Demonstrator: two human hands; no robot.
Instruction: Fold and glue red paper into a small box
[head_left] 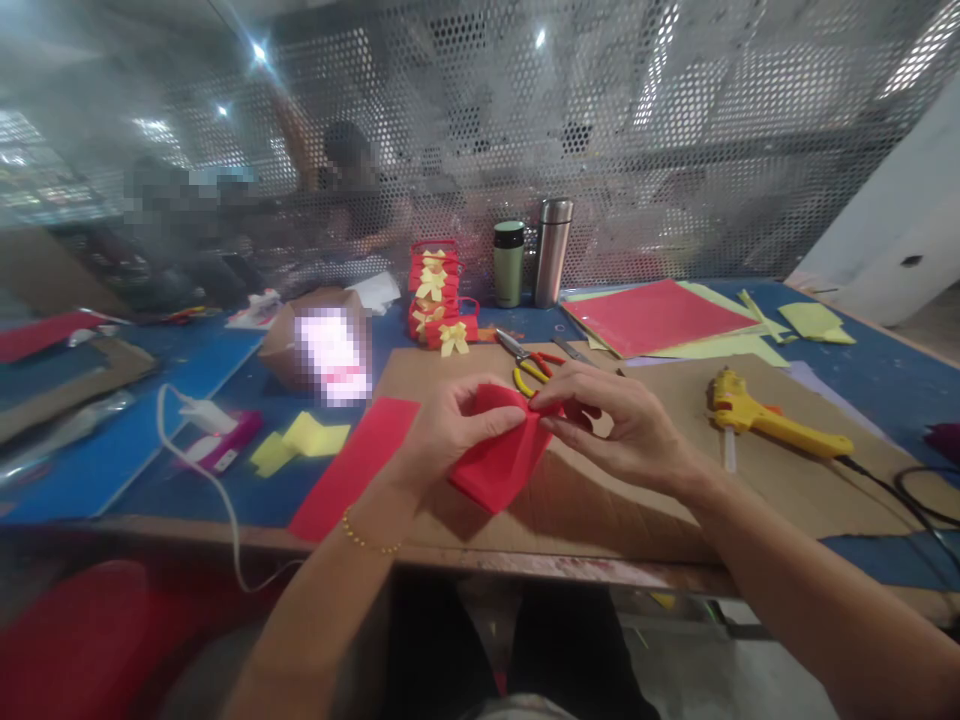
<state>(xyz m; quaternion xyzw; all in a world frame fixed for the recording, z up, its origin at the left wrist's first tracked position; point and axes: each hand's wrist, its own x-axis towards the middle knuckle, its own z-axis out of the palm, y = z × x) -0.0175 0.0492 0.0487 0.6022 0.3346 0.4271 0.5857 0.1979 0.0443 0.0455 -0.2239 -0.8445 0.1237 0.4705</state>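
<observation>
Both hands hold a folded red paper piece (501,465) above the cardboard in front of me. My left hand (469,420) grips it from the left, thumb lying across its upper part. At its upper right edge, my right hand (600,415) pinches it between thumb and fingers. Just behind the hands lie scissors (529,365) with red and yellow handles, partly hidden by my right hand. Flat red paper (352,455) rests left of my left hand. Farther back sits a stack of small red paper bags (433,300) with yellow bows.
A yellow glue gun (780,420) lies on the cardboard (675,390) at right, its cord trailing off. Behind stand a green tumbler (508,265) and a steel flask (553,252). Red and yellow sheets (667,315) are at back right. Left are a lit phone (334,355) and a white cable (225,490).
</observation>
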